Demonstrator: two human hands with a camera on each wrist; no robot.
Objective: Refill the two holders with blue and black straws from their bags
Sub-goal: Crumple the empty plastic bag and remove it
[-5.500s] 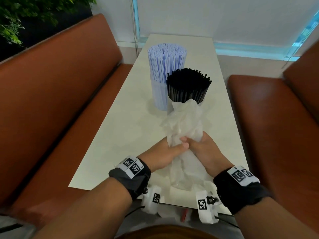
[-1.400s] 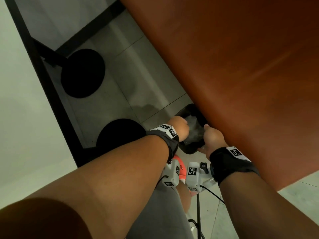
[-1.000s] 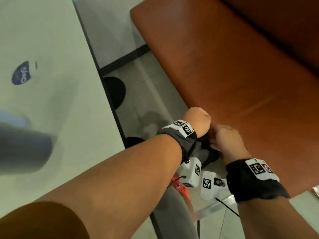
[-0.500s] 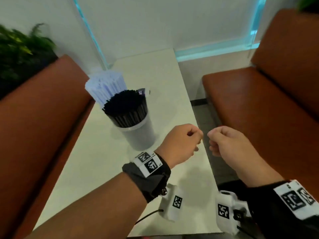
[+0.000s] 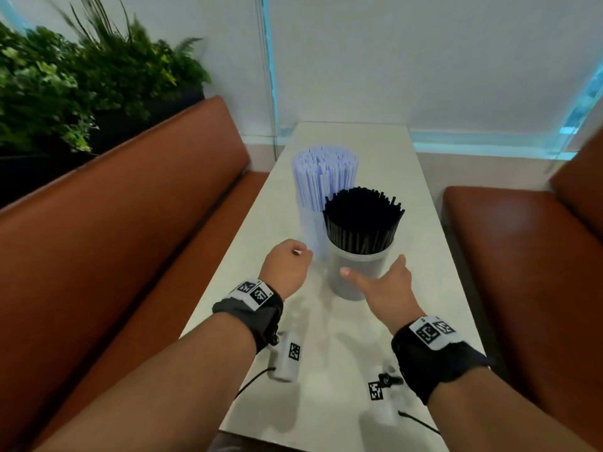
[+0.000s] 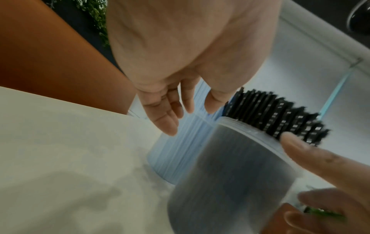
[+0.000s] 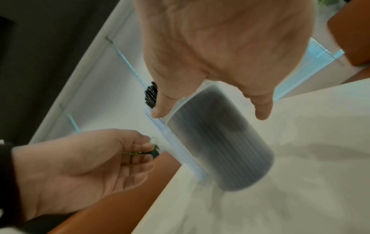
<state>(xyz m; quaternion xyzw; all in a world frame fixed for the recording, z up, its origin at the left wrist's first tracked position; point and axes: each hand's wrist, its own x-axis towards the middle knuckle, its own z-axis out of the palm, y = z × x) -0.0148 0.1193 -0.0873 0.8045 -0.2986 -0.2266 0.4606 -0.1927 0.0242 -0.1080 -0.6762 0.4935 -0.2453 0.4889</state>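
Two clear holders stand close together mid-table. The farther one [image 5: 313, 223] is packed with blue straws [image 5: 323, 177]; the nearer one [image 5: 359, 272] is packed with black straws [image 5: 362, 216]. My right hand [image 5: 375, 272] is open, its thumb and fingers spread on either side of the black holder [image 7: 218, 142], a fingertip at its rim; contact is too blurred to judge. My left hand [image 5: 301, 254] hangs loosely curled and holds nothing, just left of both holders. In the left wrist view its fingers [image 6: 168, 125] hover before the blue holder [image 6: 174, 152]. No bag is in view.
The white table [image 5: 326, 370] runs away from me to a pale wall with a blue-lit strip [image 5: 483, 141]. Brown benches flank it on the left [image 5: 114, 239] and right [image 5: 522, 256]. Green plants [image 5: 65, 76] stand behind the left bench.
Both hands came up from a black bin beside the right bench, without the bag. Since half a second ago, the right fist has opened and reached to the black holder; the left moved forward.
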